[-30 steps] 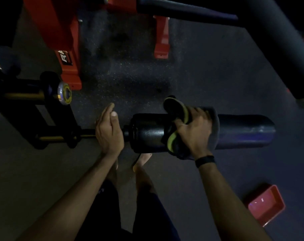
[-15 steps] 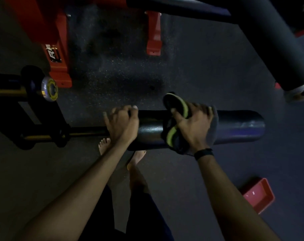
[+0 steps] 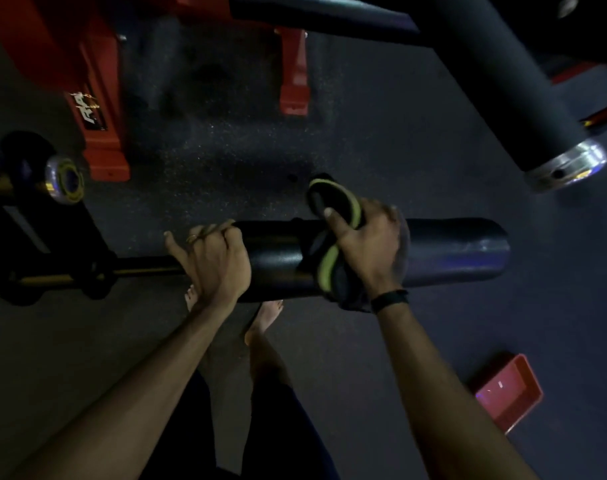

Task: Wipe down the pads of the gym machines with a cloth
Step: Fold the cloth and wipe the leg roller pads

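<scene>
The left hand (image 3: 214, 263) had its fingers (image 3: 210, 233) curled over the top of the black roller pad (image 3: 451, 249), gripping its left end where the thin metal bar (image 3: 142, 263) entered it. The right hand (image 3: 368, 244) lay further along the pad, its fingers bent round the dark cloth (image 3: 333, 271) with a yellow-green edge, pressing it against the pad; a loop of the cloth stood up just beyond the thumb. A black wristband (image 3: 390, 299) sat on the right wrist. Well below the right hand's fingers, a red tray (image 3: 506, 393) lay on the dark floor (image 3: 381, 150).
</scene>
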Motion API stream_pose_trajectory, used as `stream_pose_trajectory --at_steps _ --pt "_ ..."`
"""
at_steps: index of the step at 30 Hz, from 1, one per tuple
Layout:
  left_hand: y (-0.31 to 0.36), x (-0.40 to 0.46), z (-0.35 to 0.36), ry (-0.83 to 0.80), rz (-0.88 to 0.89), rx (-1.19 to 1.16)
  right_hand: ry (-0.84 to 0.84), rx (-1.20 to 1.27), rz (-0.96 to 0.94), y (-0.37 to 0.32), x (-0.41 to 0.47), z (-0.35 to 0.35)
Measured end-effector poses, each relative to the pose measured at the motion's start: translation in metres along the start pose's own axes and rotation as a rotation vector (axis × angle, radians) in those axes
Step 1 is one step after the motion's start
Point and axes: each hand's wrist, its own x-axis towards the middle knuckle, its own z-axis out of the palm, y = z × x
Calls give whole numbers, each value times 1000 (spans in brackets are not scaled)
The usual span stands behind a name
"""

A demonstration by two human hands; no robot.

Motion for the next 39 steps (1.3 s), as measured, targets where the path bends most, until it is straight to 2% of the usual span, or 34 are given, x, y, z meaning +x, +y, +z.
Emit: stream_pose_trajectory --at_steps 2,5,6,8,12,14,15,18,20,22,24,26,28,31,33,35,37,39 --pt "-12 -6 10 62 98 5 -44 -102 -138 -41 -19 24" --pt "-41 -16 26 132 234 -7 -191 37 -325 -89 -49 51" --pt "-47 -17 28 174 267 -31 -223 91 -340 -88 -50 50" --pt "-48 -18 23 197 290 -115 -180 88 -317 -60 -39 38" --pt "-38 -22 6 112 157 -366 47 1 -21 15 -5 -1" --pt "-38 -21 3 111 104 -424 25 -46 51 -2 -7 4" --pt "-38 -21 2 104 78 -457 -10 -62 27 -24 -13 16" --pt "-33 -11 -5 108 -44 -542 -190 52 -215 -95 -39 51" --pt "-30 -8 -11 127 -95 -586 -298 124 -297 -95 -43 48" --pt "-28 -1 -18 103 -113 -590 -245 66 -224 -56 -26 35" --pt "-31 9 -20 -7 -93 -561 -65 -83 -25 -17 -4 19" --pt "-33 17 -23 -102 -51 -502 -29 -94 145 -16 5 15" --pt "-35 20 -23 -140 -27 -426 -103 -81 98 -56 -2 31" --pt "-39 14 -23 -156 -52 -295 -295 32 -155 -116 -31 51" --pt "-40 12 -28 -142 -50 -269 -292 100 -225 -108 -28 42" --pt "-40 13 -30 -155 2 -284 -205 79 -102 -66 -10 23" --pt "-38 13 -30 -174 22 -307 -119 -3 114 -23 8 5" --pt "-36 16 -32 -197 26 -324 -106 -67 231 -24 15 10"
